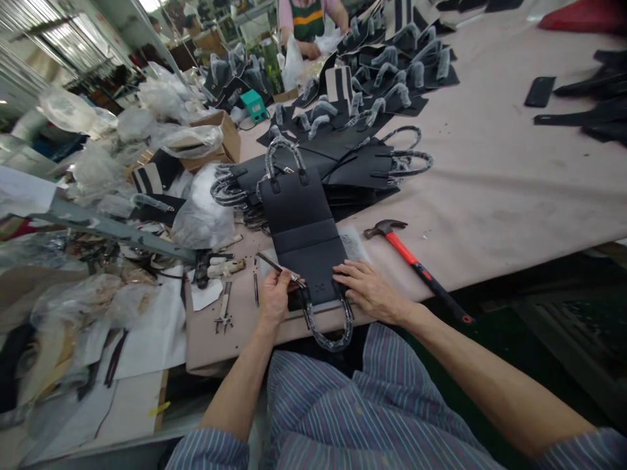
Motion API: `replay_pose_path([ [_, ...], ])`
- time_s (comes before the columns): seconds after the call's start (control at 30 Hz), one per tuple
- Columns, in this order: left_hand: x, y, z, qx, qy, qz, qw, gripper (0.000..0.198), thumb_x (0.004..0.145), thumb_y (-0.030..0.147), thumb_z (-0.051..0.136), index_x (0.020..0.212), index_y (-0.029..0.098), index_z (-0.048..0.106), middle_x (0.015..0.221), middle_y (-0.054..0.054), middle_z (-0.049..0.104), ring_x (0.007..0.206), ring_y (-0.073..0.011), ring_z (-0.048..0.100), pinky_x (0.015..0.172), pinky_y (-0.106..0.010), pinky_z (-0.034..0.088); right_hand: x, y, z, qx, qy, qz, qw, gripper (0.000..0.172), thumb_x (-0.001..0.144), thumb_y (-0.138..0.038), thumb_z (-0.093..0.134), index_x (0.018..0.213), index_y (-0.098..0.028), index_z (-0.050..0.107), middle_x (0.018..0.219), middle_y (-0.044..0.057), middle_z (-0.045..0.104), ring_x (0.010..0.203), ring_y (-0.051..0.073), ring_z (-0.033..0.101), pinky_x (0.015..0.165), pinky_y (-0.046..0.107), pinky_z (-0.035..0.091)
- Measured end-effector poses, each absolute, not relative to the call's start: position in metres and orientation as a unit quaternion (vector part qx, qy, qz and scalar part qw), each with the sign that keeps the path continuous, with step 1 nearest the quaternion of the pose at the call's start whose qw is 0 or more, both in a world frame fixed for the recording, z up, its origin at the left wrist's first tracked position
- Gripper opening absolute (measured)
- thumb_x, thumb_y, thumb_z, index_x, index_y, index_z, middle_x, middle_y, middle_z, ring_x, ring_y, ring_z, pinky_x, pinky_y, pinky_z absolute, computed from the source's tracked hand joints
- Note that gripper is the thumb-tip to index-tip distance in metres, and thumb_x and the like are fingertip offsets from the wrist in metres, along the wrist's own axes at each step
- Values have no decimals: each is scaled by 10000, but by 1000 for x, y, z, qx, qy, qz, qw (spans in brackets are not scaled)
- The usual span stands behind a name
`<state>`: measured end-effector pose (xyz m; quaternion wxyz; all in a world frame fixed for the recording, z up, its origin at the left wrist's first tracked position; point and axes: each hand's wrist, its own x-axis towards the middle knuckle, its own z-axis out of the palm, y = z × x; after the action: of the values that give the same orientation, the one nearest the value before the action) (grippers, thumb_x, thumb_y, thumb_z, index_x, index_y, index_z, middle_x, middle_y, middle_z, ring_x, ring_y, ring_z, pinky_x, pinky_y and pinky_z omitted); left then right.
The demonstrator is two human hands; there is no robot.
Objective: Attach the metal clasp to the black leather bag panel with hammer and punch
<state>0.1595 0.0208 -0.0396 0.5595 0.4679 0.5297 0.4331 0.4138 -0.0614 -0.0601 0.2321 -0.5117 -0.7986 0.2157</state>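
Note:
A flat black leather bag panel (pixel 304 228) lies on the table in front of me, with a plastic-wrapped handle at each end. My left hand (pixel 274 297) is closed in a pinch on a thin dark tool (pixel 275 265) at the panel's near left corner. My right hand (pixel 368 290) lies flat with fingers spread, pressing on the panel's near right edge above the near handle (pixel 329 333).
A red-handled hammer (pixel 416 264) lies right of the panel. Pliers and small tools (pixel 223 287) lie to the left, beside plastic bags and boxes (pixel 196 140). Stacks of similar black panels (pixel 362 163) fill the table behind. Another person (pixel 308 23) works at the far end.

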Motion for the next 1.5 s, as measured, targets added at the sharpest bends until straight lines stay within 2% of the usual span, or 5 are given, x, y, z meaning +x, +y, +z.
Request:
replay_pose_path([
  [0.5,28,45,-16,536,758,214,303,244,824,252,618,601,196,539,574,-37,603,655,-238,685,701,-358,548,414,-62,-75,-516,-797,196,244,444,1011,-340,401,1391,-242,608,1512,79,523,1449,346,377,1196,636,277],
  [0.77,45,21,-17,699,714,42,8,249,977,272,496,1037,145,702,1162,-193,662,1039,-304,678,894,-389,520,416,-58,-82,-501,-811,170,249,436,1033,-371,391,1376,-218,613,1493,100,539,1419,346,411,1145,616,353],
  [1.1,64,67,-26,661,724,-84,178,241,816,358,691,652,187,651,823,-164,746,958,-350,718,812,-391,510,412,-59,-70,-507,-807,179,244,413,1015,-292,427,1386,-219,595,1509,96,516,1438,338,394,1164,628,340],
  [1.27,50,76,-23,618,704,117,330,258,745,366,682,587,204,559,543,-39,621,655,-260,680,676,-347,521,411,-59,-69,-515,-799,185,247,401,1008,-280,475,1388,-241,598,1509,86,518,1444,330,389,1173,619,332],
  [1.5,122,33,-12,457,514,430,585,388,635,397,829,864,162,622,750,-7,719,696,-173,718,705,-294,576,412,-58,-69,-511,-799,185,256,398,999,-274,510,1384,-237,606,1509,82,517,1439,330,383,1182,623,315],
])
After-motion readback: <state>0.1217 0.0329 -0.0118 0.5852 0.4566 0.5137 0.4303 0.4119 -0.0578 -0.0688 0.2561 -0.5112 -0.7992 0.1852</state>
